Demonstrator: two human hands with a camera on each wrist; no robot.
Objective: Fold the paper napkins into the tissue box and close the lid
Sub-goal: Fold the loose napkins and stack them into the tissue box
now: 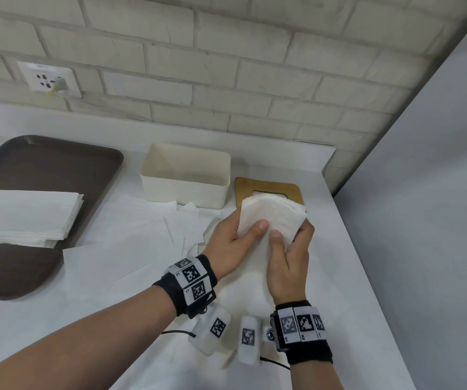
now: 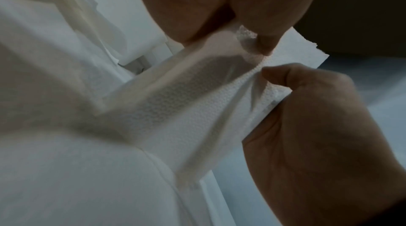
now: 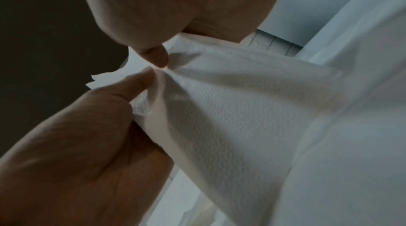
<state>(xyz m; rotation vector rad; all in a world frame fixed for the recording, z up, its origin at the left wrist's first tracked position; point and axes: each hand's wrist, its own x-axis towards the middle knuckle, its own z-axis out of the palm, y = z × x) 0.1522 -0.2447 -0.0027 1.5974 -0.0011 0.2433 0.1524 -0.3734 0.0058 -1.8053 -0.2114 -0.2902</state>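
Observation:
Both hands hold one white embossed paper napkin [image 1: 271, 218] up above the counter, right of centre in the head view. My left hand [image 1: 240, 240] grips its left side with the thumb on top. Gripping the right side is my right hand [image 1: 290, 251]. In the left wrist view, the left hand [image 2: 259, 42] and right hand [image 2: 307, 117] pinch the napkin [image 2: 186, 108] close together. The right wrist view has the right hand [image 3: 158, 56], left hand [image 3: 87, 134] and napkin [image 3: 241, 108]. The cream tissue box [image 1: 184, 190] stands open behind. Its wooden lid [image 1: 243, 187] lies flat to the right, partly hidden by the napkin.
A brown tray [image 1: 43, 164] at the left carries a stack of flat napkins [image 1: 24, 218]. Several loose napkins [image 1: 142, 237] lie spread on the white counter [image 1: 353, 277] under my arms. The counter ends at the right edge. A wall socket [image 1: 48, 80] sits on the brick wall.

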